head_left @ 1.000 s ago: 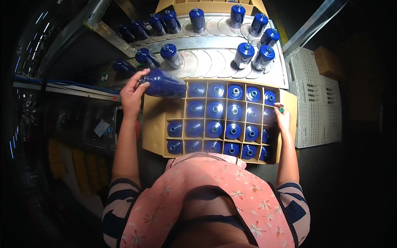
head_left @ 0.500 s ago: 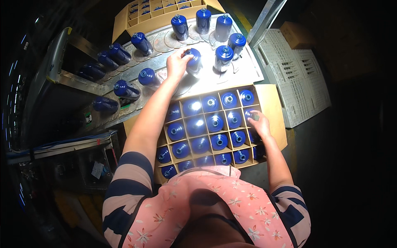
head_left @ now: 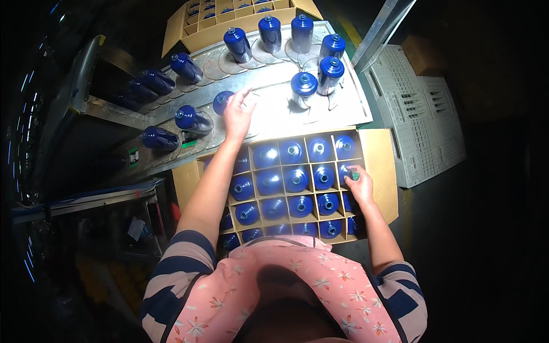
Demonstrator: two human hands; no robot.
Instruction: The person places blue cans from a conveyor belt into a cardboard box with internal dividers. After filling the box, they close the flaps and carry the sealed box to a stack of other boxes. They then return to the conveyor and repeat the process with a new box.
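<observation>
My left hand (head_left: 237,117) is over the turning line, thumb and fingers apart. It overlaps the right side of a blue glass bottle (head_left: 222,103) standing there, and nothing shows in its grasp. My right hand (head_left: 361,186) is at the right edge of a divided cardboard box (head_left: 377,166). Its fingers close around the top of a blue bottle (head_left: 344,170) in the right-hand column. A small greenish spot shows between these fingers, too small to make out. Most of the other compartments hold upright blue bottles (head_left: 297,179).
More blue bottles (head_left: 270,34) stand on round holders around the metal table (head_left: 349,108). A second divided box (head_left: 200,28) is at the back. A metal post (head_left: 380,34) rises at the right, beside a pale plastic pallet (head_left: 417,120). A metal frame (head_left: 117,111) is at the left.
My left hand has let go of a bottle and moved left to the one behind it. The near bottles shifted right and the far ones left. My right hand stays at the box.
</observation>
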